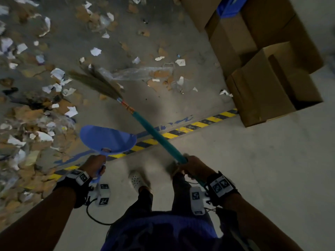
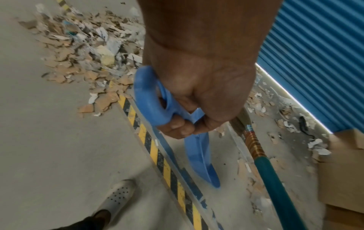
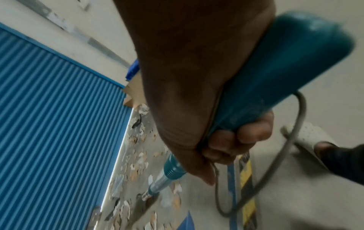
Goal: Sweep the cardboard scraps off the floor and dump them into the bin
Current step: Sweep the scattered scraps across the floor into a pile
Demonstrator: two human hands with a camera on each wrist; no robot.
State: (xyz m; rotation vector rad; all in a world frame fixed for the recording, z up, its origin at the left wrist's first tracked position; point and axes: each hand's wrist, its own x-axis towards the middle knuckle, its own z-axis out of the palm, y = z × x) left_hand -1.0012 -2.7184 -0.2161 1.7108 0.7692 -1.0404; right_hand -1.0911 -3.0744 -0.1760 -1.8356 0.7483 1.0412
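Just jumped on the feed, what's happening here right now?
A person is sweeping up. The right hand grips the teal broom, bristles out among the scattered cardboard scraps. The left hand holds an empty blue dustpan above the floor. A big pile of scraps lies left, beyond the striped tape.

Blue dustpan (image 1: 108, 140) smooth plastic; broom (image 1: 155, 136) handle glossy teal; floor (image 1: 235, 169) matt concrete.
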